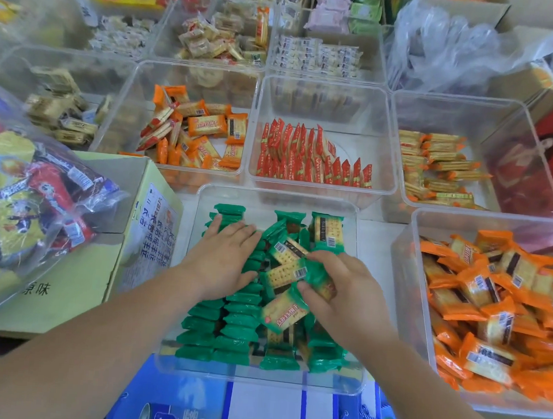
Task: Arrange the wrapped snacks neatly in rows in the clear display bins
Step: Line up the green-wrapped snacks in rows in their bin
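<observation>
A clear display bin [173, 362] in front of me holds green-wrapped cracker packs. On its left side they stand on edge in two rows [227, 333]; on its right they lie loose [287, 252]. My left hand [222, 258] lies flat with straight fingers on top of the left rows. My right hand [341, 289] pinches one green pack [316, 276] between thumb and fingers above the loose pile.
Other clear bins surround it: loose orange packs [497, 310] at right, red packs in rows [308, 159] behind, more orange packs [195, 131] behind left. A cardboard box [77, 280] with a bag of snacks [23, 204] stands at left. A blue bag [270, 415] lies nearest me.
</observation>
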Tool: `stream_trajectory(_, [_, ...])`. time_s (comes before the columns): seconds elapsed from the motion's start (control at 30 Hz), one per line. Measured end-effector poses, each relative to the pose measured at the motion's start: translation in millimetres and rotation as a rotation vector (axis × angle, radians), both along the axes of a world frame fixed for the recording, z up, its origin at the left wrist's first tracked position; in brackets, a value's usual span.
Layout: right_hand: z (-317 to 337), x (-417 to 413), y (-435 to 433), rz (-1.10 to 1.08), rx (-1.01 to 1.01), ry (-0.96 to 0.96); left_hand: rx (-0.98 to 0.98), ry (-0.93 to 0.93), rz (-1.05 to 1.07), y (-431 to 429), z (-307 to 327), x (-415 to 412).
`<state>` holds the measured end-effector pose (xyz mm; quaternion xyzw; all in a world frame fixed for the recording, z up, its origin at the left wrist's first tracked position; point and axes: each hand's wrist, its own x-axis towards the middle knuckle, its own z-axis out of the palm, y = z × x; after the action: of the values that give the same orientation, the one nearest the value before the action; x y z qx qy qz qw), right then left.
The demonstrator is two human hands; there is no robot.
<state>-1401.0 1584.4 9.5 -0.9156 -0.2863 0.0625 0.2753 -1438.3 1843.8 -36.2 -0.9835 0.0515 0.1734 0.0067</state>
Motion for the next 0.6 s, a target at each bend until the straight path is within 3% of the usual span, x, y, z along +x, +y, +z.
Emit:
stream_trajectory(0.23, [46, 37, 41, -0.166, 0.398, 0.368, 0.12, -0.031, -0.044, 5, -5, -38])
stream_trajectory(0.43, [50, 76, 102, -0.059, 0.277, 0.193, 0.091, -0.153, 0.193, 16, 7, -59])
stream_trajectory(0.6, [27, 84, 134, 0.111, -0.022, 0.106, -0.095, -0.149, 0.387, 22, -1, -64])
